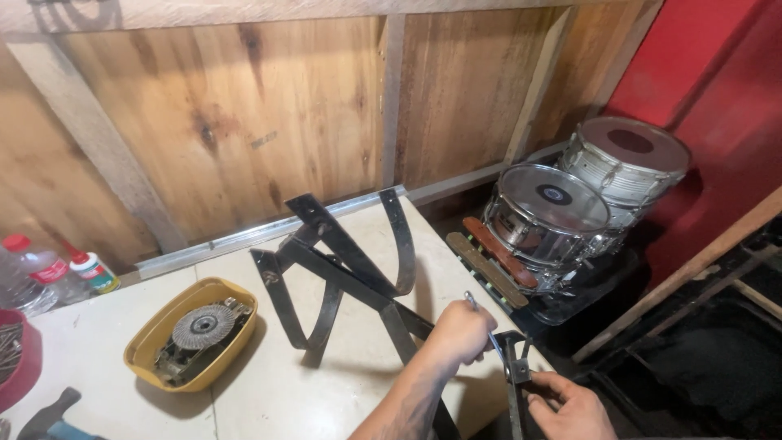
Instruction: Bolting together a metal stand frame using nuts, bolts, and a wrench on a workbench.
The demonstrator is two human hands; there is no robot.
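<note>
Left hand (459, 332) clenched around a thin metal tool (482, 323), seemingly a wrench or rod, its tip angled down to a small bolt fitting (519, 371) at the table's near right edge. Right hand (570, 406) below, fingers pinching the dark metal bracket end (515, 352) beside that fitting. Black steel strap frame (342, 269), bent and crossed, sprawled across the pale tabletop (269, 399). Left of it, yellow tray (145, 342) holding a wire wheel brush (199, 326). Beyond the table's right edge, two snare drums (554, 216) against the plywood wall (212, 114).
</note>
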